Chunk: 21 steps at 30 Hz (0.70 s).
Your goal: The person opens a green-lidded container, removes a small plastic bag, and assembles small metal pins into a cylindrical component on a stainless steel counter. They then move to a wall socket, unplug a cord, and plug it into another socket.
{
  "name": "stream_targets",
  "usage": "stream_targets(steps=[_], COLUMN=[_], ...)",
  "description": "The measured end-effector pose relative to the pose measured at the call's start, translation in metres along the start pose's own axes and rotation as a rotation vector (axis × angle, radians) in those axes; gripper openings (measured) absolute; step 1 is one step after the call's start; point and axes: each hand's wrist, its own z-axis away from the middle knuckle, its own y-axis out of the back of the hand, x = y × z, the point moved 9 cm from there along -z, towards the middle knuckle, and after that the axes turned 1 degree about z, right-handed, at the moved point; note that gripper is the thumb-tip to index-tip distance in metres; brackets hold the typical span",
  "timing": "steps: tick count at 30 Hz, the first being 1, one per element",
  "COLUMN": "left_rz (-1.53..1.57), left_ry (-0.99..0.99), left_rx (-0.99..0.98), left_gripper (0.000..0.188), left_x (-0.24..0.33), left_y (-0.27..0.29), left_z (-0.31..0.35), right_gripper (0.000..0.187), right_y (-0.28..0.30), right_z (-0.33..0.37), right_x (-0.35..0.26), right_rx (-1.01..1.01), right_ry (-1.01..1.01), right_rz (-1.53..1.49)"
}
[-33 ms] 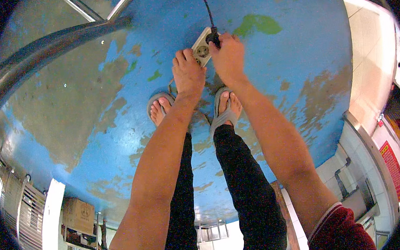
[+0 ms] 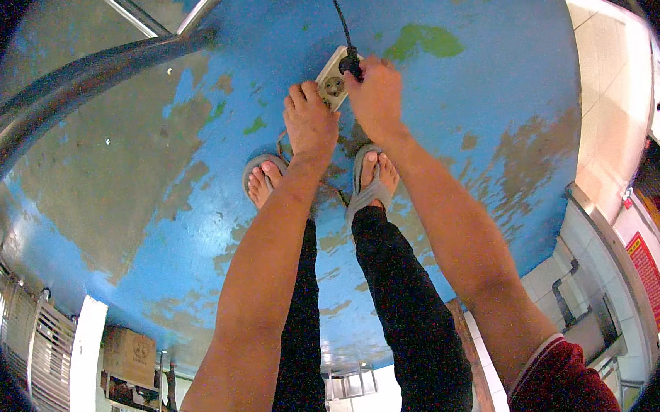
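Just beyond my feet is a white power strip with round sockets, tilted up toward the right. My left hand is closed around its near end and covers that part. At the far end a black plug sits at a socket; I cannot tell whether it is fully in. The fingers of my right hand are closed on this plug. From it a black cord runs away to the top edge. One socket between my hands shows with nothing in it.
My sandalled feet stand on a worn blue floor. A curved dark metal tube with shiny legs is at the far left. Brown cardboard boxes lie on a shelf at the lower left. A red sign hangs at the right.
Almost nothing differs. The plug and cord have shifted very slightly, with both hands keeping their holds.
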Motion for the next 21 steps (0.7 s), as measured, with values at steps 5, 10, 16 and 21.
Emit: stream_targets(steps=[5, 10, 16, 21], left_rz=[0.053, 0.022, 0.019, 0.094], left_ry=[0.058, 0.018, 0.029, 0.037], left_rx=[-0.009, -0.039, -0.167, -0.064], left_gripper=[0.064, 0.066, 0.074, 0.088], left_x=[-0.004, -0.002, -0.001, -0.006], left_y=[-0.002, -0.004, -0.006, 0.029], left_z=[0.001, 0.002, -0.002, 0.045], right_gripper=[0.023, 0.025, 0.047, 0.058], right_y=[0.003, -0.002, -0.007, 0.003], right_z=[-0.004, -0.009, -0.022, -0.023], right_x=[-0.009, -0.004, 0.025, 0.034], right_rx=[-0.033, -0.046, -0.165, -0.175], right_ry=[0.114, 0.079, -0.016, -0.107], right_rz=[0.055, 0.037, 0.040, 0.168])
